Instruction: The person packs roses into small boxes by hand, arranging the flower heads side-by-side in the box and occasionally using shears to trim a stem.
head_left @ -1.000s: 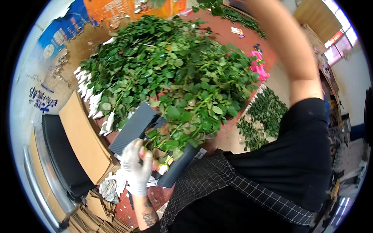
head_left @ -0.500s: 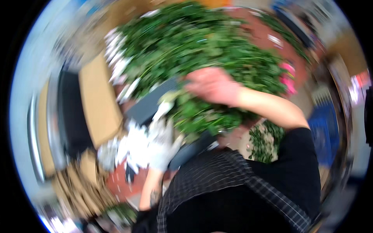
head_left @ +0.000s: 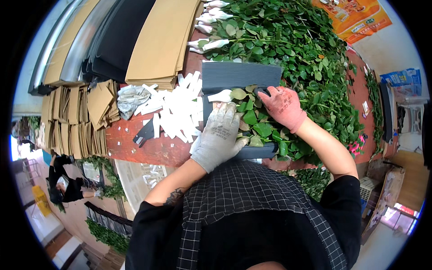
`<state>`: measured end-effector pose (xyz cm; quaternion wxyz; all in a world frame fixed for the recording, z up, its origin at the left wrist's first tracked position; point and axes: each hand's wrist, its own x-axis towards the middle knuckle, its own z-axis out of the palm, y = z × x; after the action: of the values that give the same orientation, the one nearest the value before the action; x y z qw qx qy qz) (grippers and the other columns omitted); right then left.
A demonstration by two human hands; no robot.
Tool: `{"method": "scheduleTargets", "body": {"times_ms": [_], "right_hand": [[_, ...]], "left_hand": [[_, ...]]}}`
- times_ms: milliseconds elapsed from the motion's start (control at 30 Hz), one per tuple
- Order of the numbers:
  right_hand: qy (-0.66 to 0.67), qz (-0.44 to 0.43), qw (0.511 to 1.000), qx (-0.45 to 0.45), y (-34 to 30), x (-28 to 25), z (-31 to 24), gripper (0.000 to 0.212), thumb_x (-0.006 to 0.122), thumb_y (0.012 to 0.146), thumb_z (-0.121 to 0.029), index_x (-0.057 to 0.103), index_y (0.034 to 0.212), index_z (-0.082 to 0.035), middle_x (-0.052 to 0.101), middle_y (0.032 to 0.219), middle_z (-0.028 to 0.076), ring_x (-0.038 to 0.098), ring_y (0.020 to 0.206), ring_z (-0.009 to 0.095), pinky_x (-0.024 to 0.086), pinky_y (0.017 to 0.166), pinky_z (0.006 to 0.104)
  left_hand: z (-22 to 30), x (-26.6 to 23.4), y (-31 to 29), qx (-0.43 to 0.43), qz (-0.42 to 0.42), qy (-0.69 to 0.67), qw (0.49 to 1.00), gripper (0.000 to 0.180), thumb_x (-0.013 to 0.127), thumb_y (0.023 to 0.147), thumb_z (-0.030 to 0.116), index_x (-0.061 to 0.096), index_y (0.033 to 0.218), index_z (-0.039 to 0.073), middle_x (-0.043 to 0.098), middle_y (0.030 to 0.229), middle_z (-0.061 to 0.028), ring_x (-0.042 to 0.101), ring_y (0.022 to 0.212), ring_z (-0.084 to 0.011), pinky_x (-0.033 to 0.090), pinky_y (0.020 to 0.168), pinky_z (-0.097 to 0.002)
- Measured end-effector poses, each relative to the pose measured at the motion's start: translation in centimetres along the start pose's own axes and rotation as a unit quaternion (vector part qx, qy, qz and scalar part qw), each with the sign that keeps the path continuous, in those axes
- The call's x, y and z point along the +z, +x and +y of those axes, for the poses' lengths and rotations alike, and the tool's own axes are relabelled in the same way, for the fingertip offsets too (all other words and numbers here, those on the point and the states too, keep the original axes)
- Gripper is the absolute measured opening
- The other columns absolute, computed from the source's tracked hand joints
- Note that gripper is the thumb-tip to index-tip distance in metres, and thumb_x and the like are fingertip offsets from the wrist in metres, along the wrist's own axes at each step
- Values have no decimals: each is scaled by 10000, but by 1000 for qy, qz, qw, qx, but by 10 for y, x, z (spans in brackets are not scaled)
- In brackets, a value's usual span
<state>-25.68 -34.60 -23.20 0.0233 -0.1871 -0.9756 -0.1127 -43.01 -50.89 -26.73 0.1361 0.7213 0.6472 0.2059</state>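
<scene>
A dark ribbed sheet (head_left: 243, 76) lies at the table's front, with leafy stems (head_left: 248, 109) across it. Several flower heads there wear white sleeves (head_left: 220, 96). My left hand (head_left: 218, 137), in a grey glove, lies flat over these heads, fingers stretched out and thumb apart. Its palm side is hidden. My right hand (head_left: 282, 109), in a pinkish-red glove with dark fingertips, has its fingers curled over the leafy stems at the sheet's right side. A big heap of leafy stems (head_left: 288, 45) spreads behind and right, more white-sleeved heads (head_left: 208, 18) along its left edge.
Left of the sheet lie a pile of white strips (head_left: 175, 110), a crumpled plastic bag (head_left: 132, 100) and a black tool (head_left: 146, 132). Cardboard stacks (head_left: 157, 40) and black sheets (head_left: 119, 40) stand farther left. Another person (head_left: 67, 177) is at the far left.
The view has swung and sharpened. My left hand has come to lie over the sleeved heads on the ribbed sheet. My right hand has come down beside it, onto the leafy stems.
</scene>
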Motion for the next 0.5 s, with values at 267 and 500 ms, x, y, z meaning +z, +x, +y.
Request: {"method": "scheduleTargets", "body": {"times_ms": [267,500], "right_hand": [[37,16,999,9,15,-56,-26,313,635,766,-200,640,1071,-130,611,994,76,630,838,251,502,717,367],[-43,-107,988,107,11,-51,-5,187,585,781,-111,628,961,-135,604,916,79,642,789,250,518,620,347]], "left_hand": [[4,-6,-6,-5,-79,68,995,660,558,862,459,488,1291,-38,368,1420,-254,303,1358,-417,229,1129,-507],[6,-12,-3,-19,-99,39,994,657,551,868,458,484,1307,-26,374,1403,-249,314,1339,-415,214,1133,-517]]}}
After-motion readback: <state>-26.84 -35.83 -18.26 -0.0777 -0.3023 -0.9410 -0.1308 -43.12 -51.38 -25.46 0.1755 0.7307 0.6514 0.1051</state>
